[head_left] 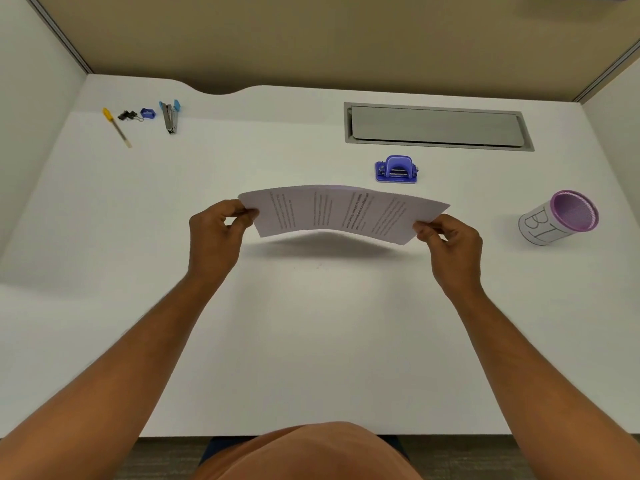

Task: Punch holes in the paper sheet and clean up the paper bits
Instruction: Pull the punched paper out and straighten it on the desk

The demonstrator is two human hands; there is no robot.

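A printed paper sheet (341, 213) hangs above the white desk (311, 341), bowed upward in the middle, its shadow on the desk beneath. My left hand (216, 233) pinches its left edge. My right hand (450, 242) pinches its right edge. A small blue hole punch (396, 169) stands on the desk just beyond the sheet, right of centre, untouched by either hand. A few tiny specks lie on the desk under the sheet near the shadow.
A purple-rimmed mesh cup (561, 216) wrapped in paper with handwritten letters stands at the right. A grey cable hatch (436, 126) is set into the desk at the back. At back left lie a yellow pen (116, 126), binder clips (128, 115), a blue sharpener (148, 113) and a stapler (169, 116).
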